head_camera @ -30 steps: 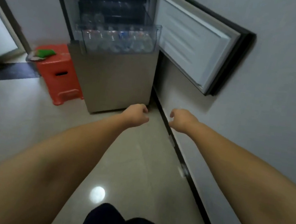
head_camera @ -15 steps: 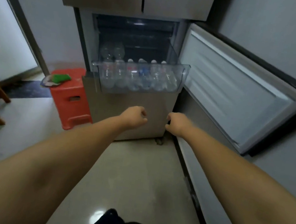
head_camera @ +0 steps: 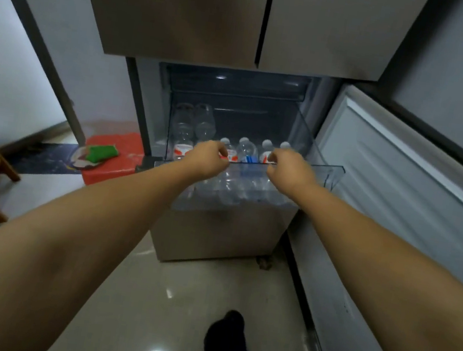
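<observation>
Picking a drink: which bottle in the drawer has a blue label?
The bottle between the left hand and right hand at the drawer rim; neighbouring labels are red.

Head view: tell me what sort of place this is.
Probably a home kitchen or utility corner: a fridge with its lower door open, a clear drawer holding water bottles, and a red plastic stool on a tiled floor.
</observation>
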Demonstrator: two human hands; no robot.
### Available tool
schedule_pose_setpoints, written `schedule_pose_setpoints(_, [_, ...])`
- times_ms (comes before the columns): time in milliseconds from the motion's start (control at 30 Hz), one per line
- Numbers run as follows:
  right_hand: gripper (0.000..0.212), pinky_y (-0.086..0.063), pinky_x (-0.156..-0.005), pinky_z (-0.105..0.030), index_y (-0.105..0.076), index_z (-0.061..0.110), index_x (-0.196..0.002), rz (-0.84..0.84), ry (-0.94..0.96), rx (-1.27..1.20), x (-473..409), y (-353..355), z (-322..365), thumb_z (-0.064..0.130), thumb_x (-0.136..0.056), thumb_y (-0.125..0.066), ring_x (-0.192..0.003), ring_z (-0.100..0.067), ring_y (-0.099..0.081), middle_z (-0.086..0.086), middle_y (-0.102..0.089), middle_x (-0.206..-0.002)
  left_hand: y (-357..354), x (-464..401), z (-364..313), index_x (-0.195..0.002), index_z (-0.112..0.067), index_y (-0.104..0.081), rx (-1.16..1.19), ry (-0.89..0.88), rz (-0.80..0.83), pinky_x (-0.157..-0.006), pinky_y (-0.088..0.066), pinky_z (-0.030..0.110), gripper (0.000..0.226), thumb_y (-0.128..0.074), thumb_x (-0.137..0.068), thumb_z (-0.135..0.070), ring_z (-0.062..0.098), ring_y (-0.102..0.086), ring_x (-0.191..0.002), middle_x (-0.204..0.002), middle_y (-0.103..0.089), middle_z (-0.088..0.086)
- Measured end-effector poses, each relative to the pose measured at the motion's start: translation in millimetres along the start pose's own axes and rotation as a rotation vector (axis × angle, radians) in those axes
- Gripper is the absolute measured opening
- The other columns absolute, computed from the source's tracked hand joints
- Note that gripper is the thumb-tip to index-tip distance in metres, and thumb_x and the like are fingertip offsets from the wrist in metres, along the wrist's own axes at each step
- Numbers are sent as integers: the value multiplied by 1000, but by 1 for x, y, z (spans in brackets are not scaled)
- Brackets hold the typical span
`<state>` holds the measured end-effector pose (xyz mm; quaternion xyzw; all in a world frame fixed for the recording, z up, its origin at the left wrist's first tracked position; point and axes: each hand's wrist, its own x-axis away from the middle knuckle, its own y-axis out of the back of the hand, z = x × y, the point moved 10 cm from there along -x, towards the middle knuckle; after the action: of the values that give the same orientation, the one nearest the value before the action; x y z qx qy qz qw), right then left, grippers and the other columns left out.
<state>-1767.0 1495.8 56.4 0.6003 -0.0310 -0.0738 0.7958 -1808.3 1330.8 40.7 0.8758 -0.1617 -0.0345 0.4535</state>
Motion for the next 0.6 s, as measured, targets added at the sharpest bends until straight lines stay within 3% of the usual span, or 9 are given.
schedule_pose_setpoints(167, [26,-48,-83,-40,-60,13,-117,-33,139,-18,-79,-13,31,20,-95,-47,-101,-32,-59,-9,-56,-121,16,-62,33,-115,-9,-63,35,110,-39,-77,-44,29,26,-54,-92,-16,21,-58,-91,-107,-66,11])
schedule_pose_setpoints(300, [28,-48,-81,-38,-57,13,-120,87,214,-14,-138,-41,46,22,-96,-47,-101,-30,-58,-9,-53,-122,30,-113,62,-105,-8,-62,34,254,-109,-70,-42,29,18,-52,-92,-17,25,-56,-86,-94,-58,7])
schedule_pose_setpoints(400, [32,-49,-85,-40,-53,12,-125,218,254,-8,-178,-68,56,25,-97,-49,-105,-29,-56,-11,-50,-125,23,-140,111,-117,3,-54,260,542,-170,-59,-43,30,46,-59,-91,-35,24,-58,-79,-108,-62,13])
schedule_pose_setpoints(467, [37,-48,-88,-40,-49,12,-131,293,250,-18,-196,-88,59,26,-97,-50,-109,-29,-55,-12,-49,-128,8,-150,138,-137,2,-41,428,689,-203,-77,-49,35,66,-57,-89,-41,31,-60,-105,-131,-55,15])
schedule_pose_setpoints(533, [41,-46,-90,-39,-46,12,-134,345,224,-56,-210,-105,64,28,-96,-50,-114,-31,-53,-14,-48,-131,3,-153,156,-146,1,-22,524,798,-312,-104,-36,38,67,-48,-95,-33,36,-41,-132,-147,-38,20])
schedule_pose_setpoints(600, [43,-47,-92,-40,-45,11,-136,393,198,-125,-221,-117,73,30,-97,-49,-116,-32,-54,-16,-51,-132,7,-155,164,-147,1,-15,526,870,-434,-112,-25,40,65,-45,-97,-28,38,-32,-137,-150,-29,24])
